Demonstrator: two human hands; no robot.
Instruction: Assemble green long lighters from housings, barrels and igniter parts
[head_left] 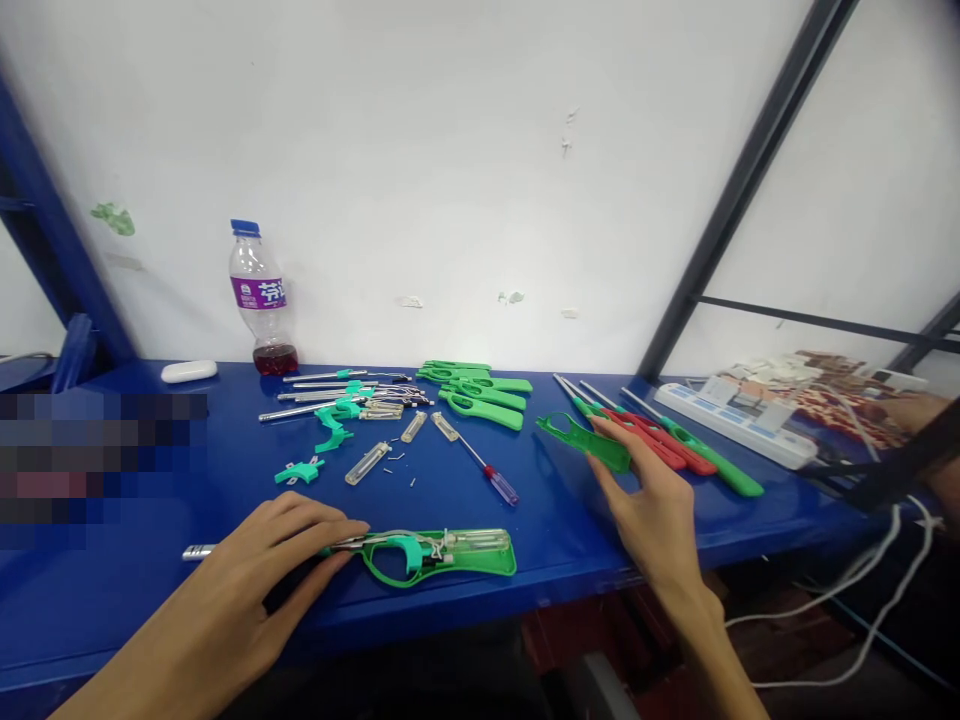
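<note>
Near the table's front edge lies an opened green stick lighter (477, 562), its clear fuel tank, teal trigger and wires showing in the half shell. My left hand (262, 575) pinches it where the metal barrel (198, 552) meets the shell; the fingers hide part of it. My right hand (645, 490), further right, holds a loose green shell half (589, 440) between thumb and fingers, slightly above the table. Between the hands lies a screwdriver (501, 486) with a red and purple handle. Small clear fuel tanks (367, 464) and tiny screws (412, 482) lie to its left.
Several green shell halves (484, 405) are piled at the back. Metal barrels with wires (300, 396) and teal triggers (300, 470) lie left. Red and green lighters (697, 455), a power strip (739, 425) are right. A bottle (259, 300) and white case (187, 371) stand back left.
</note>
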